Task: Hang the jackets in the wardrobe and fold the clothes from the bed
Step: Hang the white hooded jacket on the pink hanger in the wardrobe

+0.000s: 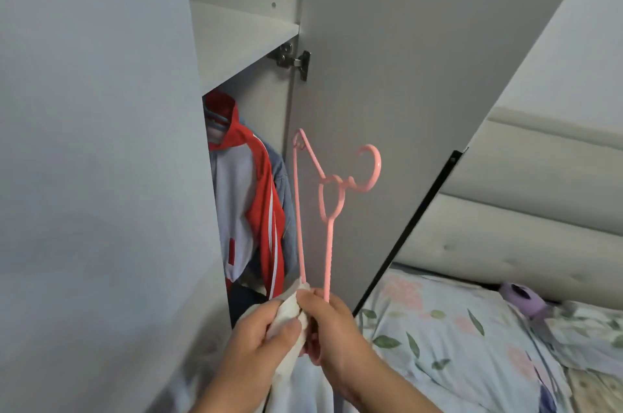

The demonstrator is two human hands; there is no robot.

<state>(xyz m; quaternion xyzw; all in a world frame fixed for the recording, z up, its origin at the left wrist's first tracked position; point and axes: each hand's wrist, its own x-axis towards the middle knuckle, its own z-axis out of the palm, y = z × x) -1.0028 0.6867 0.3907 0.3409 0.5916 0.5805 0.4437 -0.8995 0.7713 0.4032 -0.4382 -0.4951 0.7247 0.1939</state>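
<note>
**Both grips closed on a pink hanger and a white garment at the open wardrobe**

The right grip (pixel 332 321) is curled round the lower end of a thin pink plastic clothes hanger (pixel 330 244), which stands almost on end, its round hook up and turned to the right. The left grip (pixel 269 328), touching the right one, pinches a bunched fold of a white soft fabric garment (pixel 288 311) against that same lower end. The rest of the cloth hangs down between the forearms and leaves the picture at the bottom.

Just behind the hanger stands the pale grey wardrobe (pixel 266 99), its compartment open. Inside hangs a red-and-white sports jacket (pixel 242 196) on a blue hanger (pixel 215 124), with a blue denim jacket (pixel 281 176) just behind it on the right. Darker clothes lie below them, too shadowed to tell apart. A bare grey shelf (pixel 242 31) spans the compartment above. The grey door (pixel 387 58) stands swung open to the right on a metal hinge (pixel 291 58).

Right of the door lies the bed (pixel 455 345), covered in pale floral bedding, with a small purple object (pixel 522 298) near its cream padded headboard (pixel 522 227).
</note>
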